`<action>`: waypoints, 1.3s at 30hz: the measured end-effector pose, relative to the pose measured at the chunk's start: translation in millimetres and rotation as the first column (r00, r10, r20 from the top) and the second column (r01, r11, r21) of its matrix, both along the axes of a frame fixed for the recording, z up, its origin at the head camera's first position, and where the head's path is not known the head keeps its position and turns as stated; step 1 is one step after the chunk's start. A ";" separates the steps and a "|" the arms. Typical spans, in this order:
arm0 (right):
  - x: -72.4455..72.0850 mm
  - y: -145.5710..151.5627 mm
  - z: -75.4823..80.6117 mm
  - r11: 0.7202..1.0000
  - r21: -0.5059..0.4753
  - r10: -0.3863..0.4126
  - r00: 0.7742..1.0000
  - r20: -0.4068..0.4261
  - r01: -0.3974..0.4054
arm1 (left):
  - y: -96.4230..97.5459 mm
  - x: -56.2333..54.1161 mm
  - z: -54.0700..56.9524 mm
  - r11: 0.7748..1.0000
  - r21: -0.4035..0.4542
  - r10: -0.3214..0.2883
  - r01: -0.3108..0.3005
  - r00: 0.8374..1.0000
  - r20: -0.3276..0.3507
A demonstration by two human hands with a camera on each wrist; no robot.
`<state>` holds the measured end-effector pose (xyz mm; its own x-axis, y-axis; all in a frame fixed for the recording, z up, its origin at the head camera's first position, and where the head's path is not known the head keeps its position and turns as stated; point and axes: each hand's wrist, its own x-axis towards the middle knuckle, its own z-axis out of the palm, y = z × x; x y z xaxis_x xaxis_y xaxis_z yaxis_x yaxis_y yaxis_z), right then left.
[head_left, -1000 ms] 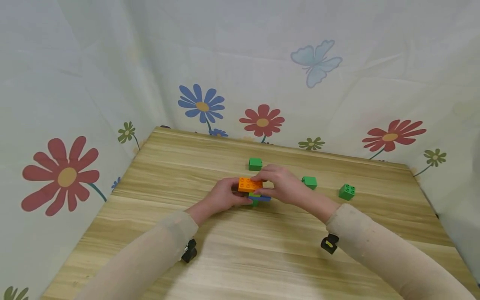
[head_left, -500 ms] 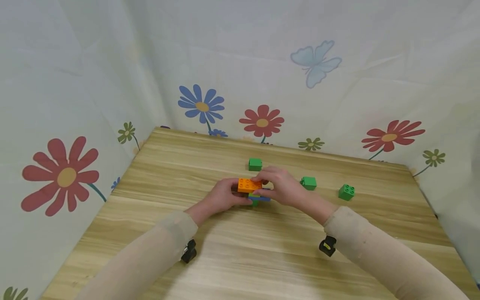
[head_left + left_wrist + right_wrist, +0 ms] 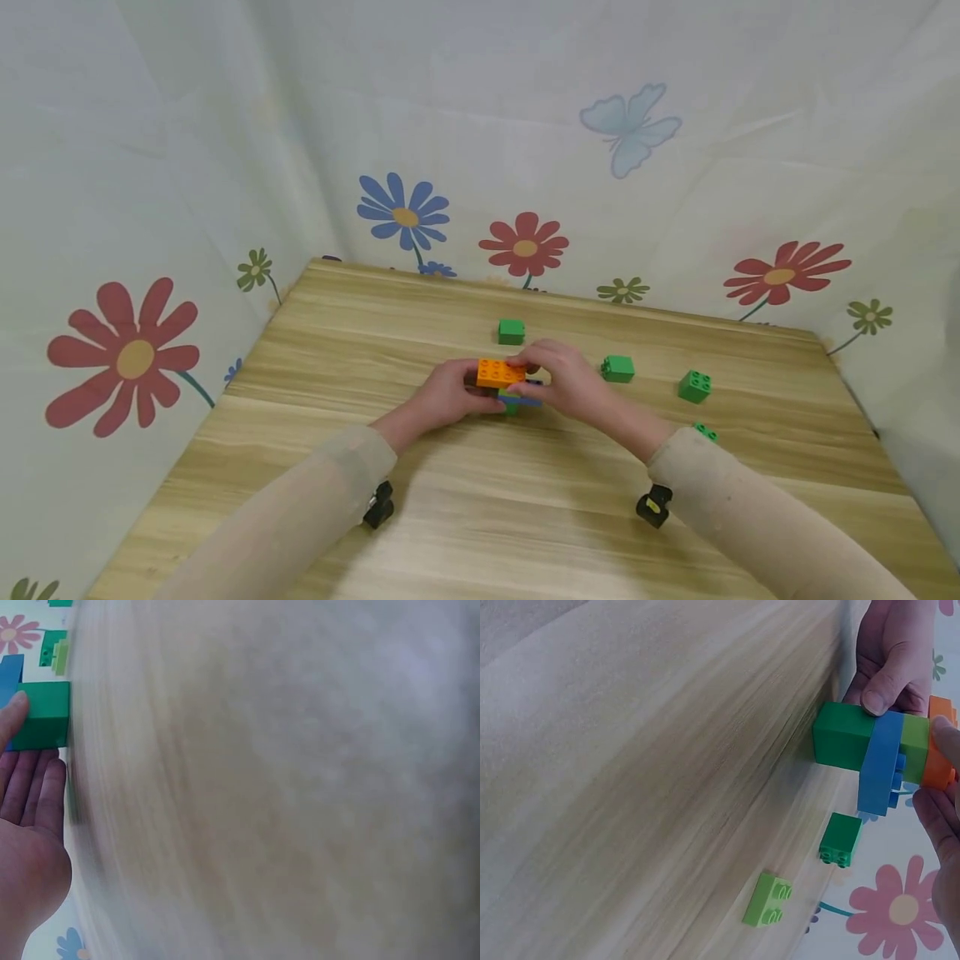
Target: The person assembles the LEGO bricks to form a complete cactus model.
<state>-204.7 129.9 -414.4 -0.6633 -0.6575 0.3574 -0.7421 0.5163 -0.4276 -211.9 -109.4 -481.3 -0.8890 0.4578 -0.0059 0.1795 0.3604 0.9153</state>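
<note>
A stack of toy building bricks stands between the hands: a dark green brick (image 3: 844, 736) at the bottom, then a blue brick (image 3: 880, 765), a light green brick (image 3: 915, 742) and an orange brick (image 3: 497, 373) on top. The left hand (image 3: 444, 393) holds the lower part from the left, its thumb on the dark green brick (image 3: 46, 716) in the left wrist view. From the right, the right hand (image 3: 568, 380) pinches the orange brick between thumb and fingers. Parts of the lower bricks are hidden by the hands in the head view.
Loose green bricks lie on the wooden table (image 3: 480, 517): one behind the stack (image 3: 512, 332), others to the right (image 3: 618, 368) and farther right (image 3: 694, 386). Another green brick (image 3: 705, 432) is partly covered by the right sleeve (image 3: 742, 492). A flowered curtain (image 3: 465, 108) hangs behind.
Both hands keep their hold on the stack, with almost no movement. The right forearm has shifted slightly, and a green brick now shows beside its sleeve.
</note>
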 end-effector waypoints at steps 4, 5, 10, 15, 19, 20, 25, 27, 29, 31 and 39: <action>0.6 0.8 -3.5 1.000 -0.021 -0.005 1.000 -0.006 0.005 | 0.3 -0.5 -0.5 1.000 0.000 -0.001 0.001 1.000 0.011; 0.7 0.8 -4.2 1.000 -0.025 -0.008 1.000 -0.006 0.008 | 0.3 -0.6 -0.7 1.000 0.001 -0.002 0.002 1.000 0.012; 4.3 1.1 -5.7 0.998 -0.027 -0.061 0.998 0.019 0.061 | 0.4 -2.0 -1.6 1.000 -0.014 -0.009 0.009 1.000 0.000; 9.3 2.7 -8.4 0.994 -0.060 -0.094 0.995 0.040 0.097 | 0.2 -2.4 -1.4 1.000 -0.019 -0.016 0.016 1.000 0.003; 11.5 5.2 -12.3 0.989 -0.094 -0.110 0.993 0.049 0.114 | 0.6 -3.5 -2.5 1.000 -0.007 -0.019 0.019 1.000 0.016; 12.1 5.4 -12.8 0.988 -0.100 -0.113 0.992 0.052 0.118 | 0.7 -3.8 -2.8 1.000 -0.005 -0.020 0.020 1.000 0.014; 12.9 6.0 -15.3 0.984 -0.119 -0.125 0.990 0.066 0.132 | 0.8 -5.5 -4.9 1.000 0.002 -0.028 0.028 1.000 0.009; 12.6 6.4 -16.4 0.983 -0.121 -0.131 0.989 0.069 0.139 | 0.0 -6.5 -5.5 0.999 0.009 -0.040 0.040 0.999 0.012; 12.2 6.8 -17.7 0.982 -0.122 -0.135 0.988 0.075 0.144 | -1.6 -7.4 -4.2 0.998 0.014 -0.058 0.057 0.998 0.021; 11.5 7.2 -18.8 0.981 -0.124 -0.138 0.987 0.079 0.147 | -4.3 -8.8 -0.8 0.997 0.011 -0.073 0.073 0.997 0.036; 9.5 6.7 -20.1 0.981 -0.126 -0.137 0.985 0.102 0.150 | -26.5 -26.2 19.9 0.989 -0.113 -0.089 0.092 0.996 0.030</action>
<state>-195.2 136.6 -434.5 -0.7817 -0.5037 0.3677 -0.6182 0.5485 -0.5630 -238.1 -135.8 -461.3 -0.8431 0.5311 -0.0841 0.1941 0.4464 0.8735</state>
